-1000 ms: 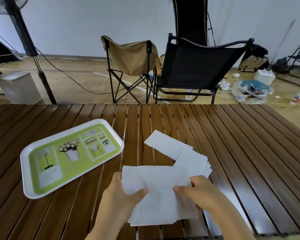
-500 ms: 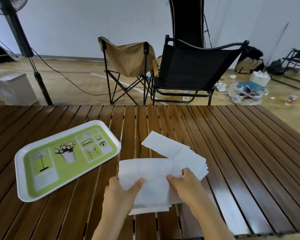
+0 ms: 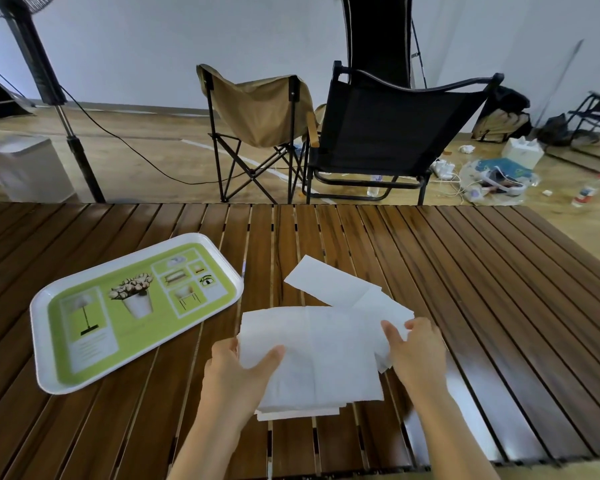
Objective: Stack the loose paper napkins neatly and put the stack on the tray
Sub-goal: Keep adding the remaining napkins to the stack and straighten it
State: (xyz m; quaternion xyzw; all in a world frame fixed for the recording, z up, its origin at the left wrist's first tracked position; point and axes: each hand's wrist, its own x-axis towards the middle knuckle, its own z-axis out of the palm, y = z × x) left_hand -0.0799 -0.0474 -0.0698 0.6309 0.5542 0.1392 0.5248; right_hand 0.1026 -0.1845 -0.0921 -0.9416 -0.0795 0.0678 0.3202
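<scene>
The person is working at a slatted wooden worktop (image 3: 430, 271), and both hands are on paper. The left hand (image 3: 236, 372) is pinching the near-left corner of the gathered napkin stack (image 3: 312, 358), thumb on top and fingers hidden beneath, so the pile is lying just to that hand's right and slightly ahead of it. The stack's edges are not yet flush: lower sheets are showing along its near side.

The right hand (image 3: 416, 351) is sitting at the stack's far-right corner, its thumb and fingers partly curled around the edges of the fanned napkins (image 3: 385, 308) that are spreading out from under the pile. Whether it is actually gripping those sheets or only touching them is not clear. A further single napkin (image 3: 323, 284) is lying just beyond that hand, ahead and to its left, its long axis slanting from far-left to near-right and its near end overlapping the fanned sheets.

That slant looks like the thing the coming move depends on. The right hand is plainly the nearer one to the loose sheets, so it would probably be the one drawing them in and turning them to match the stack.

The tray (image 3: 42, 341) is resting to the left of the left hand and somewhat ahead of it, apart from the stack and with no napkins on it. The left hand is therefore the nearer one for carrying the finished pile across.
</scene>
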